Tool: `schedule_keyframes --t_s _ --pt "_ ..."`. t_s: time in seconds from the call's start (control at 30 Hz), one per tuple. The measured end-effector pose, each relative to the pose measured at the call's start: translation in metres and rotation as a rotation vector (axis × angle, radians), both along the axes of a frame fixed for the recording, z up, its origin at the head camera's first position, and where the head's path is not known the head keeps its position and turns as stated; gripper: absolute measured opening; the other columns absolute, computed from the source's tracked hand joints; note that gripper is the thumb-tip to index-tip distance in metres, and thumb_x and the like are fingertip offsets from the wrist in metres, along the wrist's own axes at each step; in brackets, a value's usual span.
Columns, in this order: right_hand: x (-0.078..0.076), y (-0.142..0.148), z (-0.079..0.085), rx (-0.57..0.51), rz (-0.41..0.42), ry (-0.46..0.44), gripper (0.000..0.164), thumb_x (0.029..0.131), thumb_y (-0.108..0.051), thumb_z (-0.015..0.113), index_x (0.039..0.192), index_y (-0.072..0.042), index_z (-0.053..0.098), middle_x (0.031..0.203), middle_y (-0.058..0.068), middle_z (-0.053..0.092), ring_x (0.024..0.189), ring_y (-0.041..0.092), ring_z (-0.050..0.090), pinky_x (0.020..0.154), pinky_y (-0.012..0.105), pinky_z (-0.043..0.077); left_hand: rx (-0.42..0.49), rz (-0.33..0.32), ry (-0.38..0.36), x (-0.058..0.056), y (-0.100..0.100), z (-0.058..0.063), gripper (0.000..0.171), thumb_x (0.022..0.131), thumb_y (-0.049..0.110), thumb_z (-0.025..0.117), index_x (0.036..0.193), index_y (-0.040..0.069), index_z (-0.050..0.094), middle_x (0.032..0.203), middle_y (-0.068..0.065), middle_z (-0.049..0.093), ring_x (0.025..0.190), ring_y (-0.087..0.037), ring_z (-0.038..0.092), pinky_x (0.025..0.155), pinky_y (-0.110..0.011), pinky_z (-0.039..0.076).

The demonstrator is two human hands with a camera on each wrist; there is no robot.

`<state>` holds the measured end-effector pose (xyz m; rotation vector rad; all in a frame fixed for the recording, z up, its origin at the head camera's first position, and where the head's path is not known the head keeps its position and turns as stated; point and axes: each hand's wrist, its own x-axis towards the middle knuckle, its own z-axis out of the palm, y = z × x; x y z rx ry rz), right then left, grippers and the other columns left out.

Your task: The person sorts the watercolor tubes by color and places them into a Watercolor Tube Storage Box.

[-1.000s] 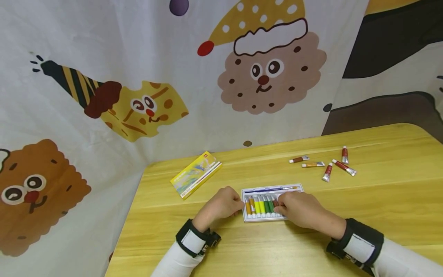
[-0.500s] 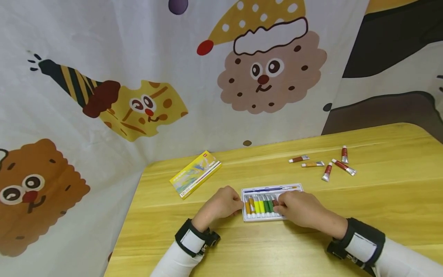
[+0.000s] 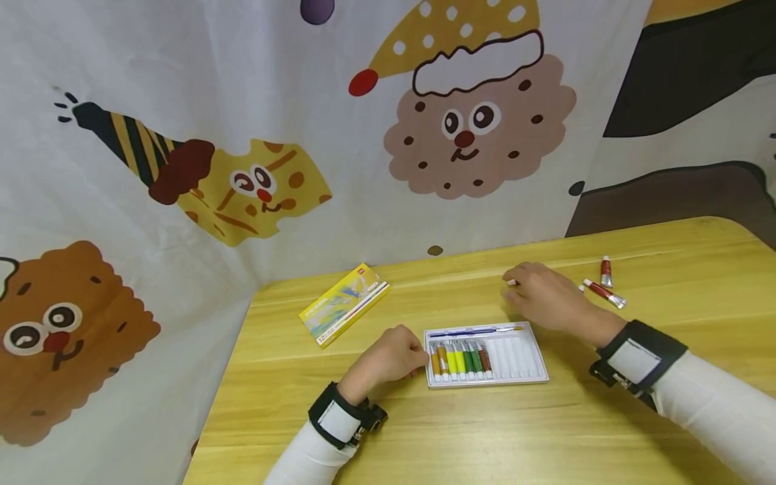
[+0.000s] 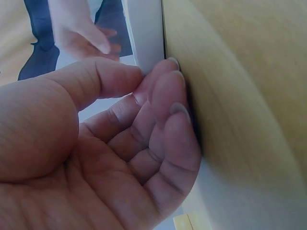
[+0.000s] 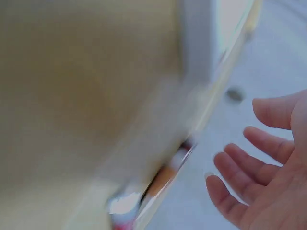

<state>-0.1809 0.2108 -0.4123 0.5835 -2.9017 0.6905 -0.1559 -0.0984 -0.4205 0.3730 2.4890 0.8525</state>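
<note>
A white plastic tray [image 3: 515, 358] lies on the table, with a row of paint tubes [image 3: 461, 362] in its left slots, orange through yellow and green to dark red-brown. Its right slots hold no tubes. Along the top groove lies a blue-handled paintbrush [image 3: 467, 332]. My left hand [image 3: 393, 356] pinches the tray's left edge between thumb and index finger, as the left wrist view shows. Beyond the tray, my right hand [image 3: 548, 296] hovers over loose paint tubes, fingers apart and holding nothing. A blurred orange tube [image 5: 160, 179] appears below it in the right wrist view.
Two red paint tubes [image 3: 606, 271] lie right of my right hand, which hides most of the other loose tubes. A yellow cardboard box [image 3: 344, 304] lies at the back left. A cartoon-printed cloth [image 3: 351, 229] hangs behind the table [image 3: 461, 438].
My right hand has left the tray's slots and moved up and away to the loose tubes. A dark red-brown tube shows in the slot it covered. My left hand has stayed at the tray.
</note>
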Motion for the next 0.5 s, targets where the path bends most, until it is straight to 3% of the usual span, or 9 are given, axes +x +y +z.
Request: schedule_keyframes --t_s 0.07,0.2,0.37,0.5 --pt "-0.013 0.010 -0.003 0.044 0.018 0.042 0.032 0.097 -0.009 0.072 0.123 0.009 0.068 0.122 0.028 0.068 0.108 0.043 0.066 0.088 0.058 0.055 0.001 -0.002 0.000 0.000 0.000 0.000 0.030 0.093 0.012 0.067 0.064 0.007 0.071 0.052 0.003 0.054 0.047 -0.012 0.043 0.047 -0.025 0.031" --pt "-0.031 0.023 -0.009 0.105 0.030 0.046 0.028 0.094 -0.003 0.071 0.119 0.009 0.070 0.112 0.025 0.070 0.101 0.041 0.066 0.086 0.057 0.054 0.002 -0.005 0.003 -0.001 0.000 0.000 0.030 0.093 0.012 0.067 0.063 0.007 0.070 0.053 0.003 0.055 0.047 -0.012 0.044 0.047 -0.025 0.032" --pt "-0.044 0.028 -0.019 0.154 0.022 0.024 0.020 0.091 -0.001 0.070 0.110 0.003 0.076 0.097 0.015 0.070 0.088 0.032 0.063 0.078 0.052 0.053 0.008 -0.004 0.006 -0.001 0.000 0.000 0.030 0.093 0.012 0.067 0.063 0.008 0.070 0.053 0.002 0.056 0.047 -0.011 0.044 0.047 -0.024 0.031" --pt "-0.048 0.027 -0.026 0.144 0.057 0.064 0.017 0.090 0.003 0.070 0.102 -0.004 0.079 0.097 0.012 0.070 0.092 0.034 0.065 0.082 0.054 0.053 0.007 0.001 0.006 0.000 0.000 0.000 0.030 0.093 0.012 0.067 0.063 0.007 0.070 0.053 0.002 0.056 0.047 -0.011 0.044 0.047 -0.024 0.031"
